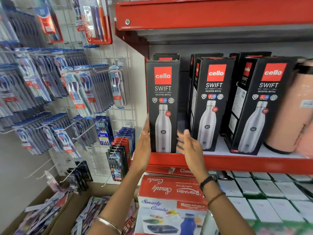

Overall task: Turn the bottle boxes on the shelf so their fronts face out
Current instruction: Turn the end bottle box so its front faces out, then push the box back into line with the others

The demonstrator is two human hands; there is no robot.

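Three black Cello Swift bottle boxes stand in the front row on the red shelf. The left box faces straight out. My left hand presses flat against its lower left side. My right hand is at its lower right side, fingers spread, apparently just off the box. The middle box and the right box stand angled, showing both their fronts and their left sides. More black boxes stand behind them.
A peach flask stands at the shelf's right end. Toothbrush packs hang on a wire grid to the left. Below the shelf sit red Smarty Combo cartons and several white packs. A red shelf runs above.
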